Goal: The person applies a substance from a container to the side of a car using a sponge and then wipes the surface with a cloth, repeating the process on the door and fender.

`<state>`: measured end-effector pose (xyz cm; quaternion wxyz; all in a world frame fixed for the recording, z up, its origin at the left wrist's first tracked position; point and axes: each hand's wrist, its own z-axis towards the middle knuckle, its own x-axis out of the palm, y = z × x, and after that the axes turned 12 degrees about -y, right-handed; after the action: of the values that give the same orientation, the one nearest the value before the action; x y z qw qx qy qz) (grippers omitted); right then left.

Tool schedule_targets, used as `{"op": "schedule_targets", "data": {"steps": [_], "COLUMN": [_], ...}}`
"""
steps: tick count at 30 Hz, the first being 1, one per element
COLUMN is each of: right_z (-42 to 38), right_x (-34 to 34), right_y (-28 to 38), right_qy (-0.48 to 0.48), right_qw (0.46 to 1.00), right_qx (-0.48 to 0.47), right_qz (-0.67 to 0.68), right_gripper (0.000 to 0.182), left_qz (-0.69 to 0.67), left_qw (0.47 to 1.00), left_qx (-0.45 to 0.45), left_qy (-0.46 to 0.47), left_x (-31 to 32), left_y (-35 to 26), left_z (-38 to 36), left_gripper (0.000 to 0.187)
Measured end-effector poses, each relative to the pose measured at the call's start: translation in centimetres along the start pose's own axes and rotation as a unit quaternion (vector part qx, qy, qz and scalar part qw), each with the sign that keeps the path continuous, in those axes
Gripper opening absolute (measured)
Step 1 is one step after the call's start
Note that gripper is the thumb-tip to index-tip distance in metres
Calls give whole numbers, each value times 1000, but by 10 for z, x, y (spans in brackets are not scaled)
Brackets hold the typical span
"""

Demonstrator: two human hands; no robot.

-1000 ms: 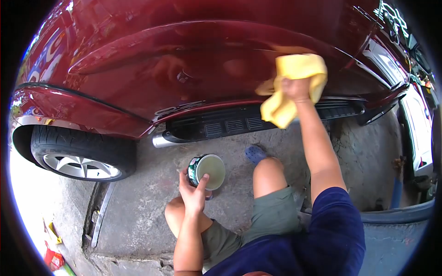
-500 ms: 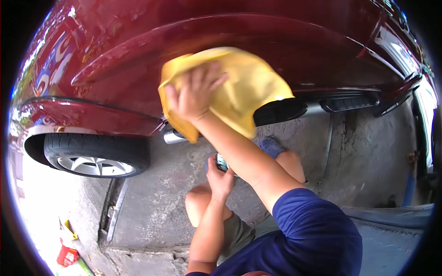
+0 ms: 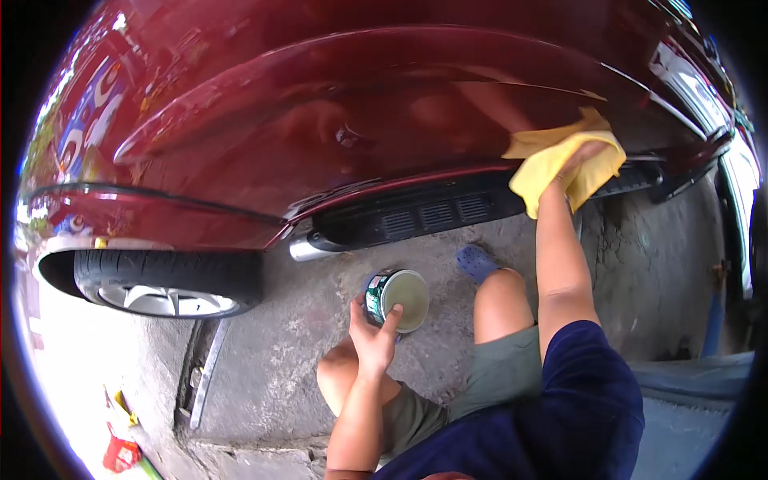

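Note:
My left hand (image 3: 374,334) is wrapped around a round tin (image 3: 410,298) with a green label, its thumb over the pale, flat round face turned toward me. A yellow cloth (image 3: 534,178) is in my right hand (image 3: 578,162), bunched at the lower side of a shiny dark red car (image 3: 384,112). Folds of the cloth hide part of those fingers. The car's paint mirrors the cloth and my arm.
A black side step (image 3: 436,213) with a silver end runs below the car's body. To the left is a wheel (image 3: 168,280). A blue clog (image 3: 478,262) rests on the concrete floor (image 3: 280,368). Red and yellow items (image 3: 122,453) lie at lower left.
My right hand has swept the yellow cloth rightward along the car, and the cloth is now more bunched. The tin, mostly hidden behind my right arm before, now shows fully in my left hand.

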<state>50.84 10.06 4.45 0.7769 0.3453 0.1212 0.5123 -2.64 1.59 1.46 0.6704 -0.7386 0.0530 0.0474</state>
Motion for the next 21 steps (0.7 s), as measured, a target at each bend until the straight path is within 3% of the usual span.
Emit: {"op": "schedule_targets", "data": {"steps": [3,6,7,8,10,11,12,14,16,17,18,19,20,21], "right_z": [-68,-169,-203,-233,-273,-283,-282,-265,-247,-227,-215,-190,-161,-130], "right_x": [1,-22,-33,-43,-57,-55,-52,-52,-50,-54,-46,-38,-31,-22], "right_y": [69,203,250,294,353,371,382,373,345,302,267,228,185,142], "right_qy": [-5,134,222,325,468,500,515,536,549,524,535,502,452,363], "right_qw": [986,941,887,782,568,512,484,488,492,528,428,443,505,674], "right_qx": [130,132,83,-13,-182,-222,-242,-247,-251,-298,-301,-290,-259,-164], "right_qz": [-105,-281,-397,-532,-652,-663,-665,-643,-627,-598,-663,-684,-688,-621], "right_gripper": [55,58,59,60,62,63,64,63,62,58,61,61,62,62], "left_qz": [29,79,88,101,124,228,232,241,142,137,128,119,107,101], "left_qw": [997,990,989,987,986,972,971,969,989,990,992,993,994,995], "left_qx": [-31,6,10,13,56,38,45,59,38,-9,-10,-10,3,3], "left_qy": [-71,-119,-122,-123,-92,-51,-42,-23,-15,-18,-18,-17,-13,-19], "left_x": [-8,-2,2,4,10,11,14,20,28,25,24,23,17,10], "left_y": [-4,-3,1,8,-9,9,10,11,-12,15,7,0,0,3], "left_z": [0,6,7,4,-4,0,-1,-3,-7,-3,-5,-7,-7,-5], "left_gripper": [59,61,62,62,58,57,58,60,63,67,63,60,52,56]}}
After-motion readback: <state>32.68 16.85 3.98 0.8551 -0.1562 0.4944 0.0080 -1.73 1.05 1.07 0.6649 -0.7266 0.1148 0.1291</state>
